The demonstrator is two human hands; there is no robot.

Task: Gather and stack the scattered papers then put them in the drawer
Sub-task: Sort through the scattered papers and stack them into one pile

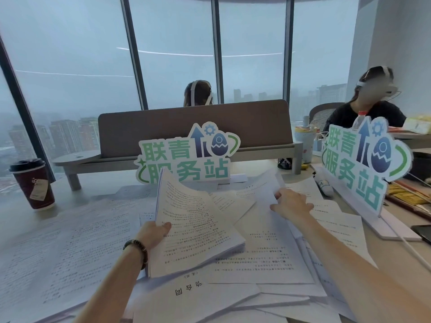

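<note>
Dozens of white printed paper sheets (256, 259) lie fanned and overlapping across the pale desk (14, 220), filling the lower half of the frame, and a thick gathered sheaf of printed pages (193, 224) is lifted at centre. Left hand (155, 233) pinches that sheaf at its near left edge, thumb on top, pages bowing upward. Right hand (291, 203), centre right, is on a loose sheet's edge with fingers curled; whether it truly grips or only presses is hard to tell from this angle. Best play now, I'd say: slide that loose sheet under the thumb onto the sheaf, square the edges on the desk, sweep outward from there. Mind the dark red paper coffee cup (32, 183) at left and the green-lettered cardboard sign (186, 157) just behind. No drawer in view.
</note>
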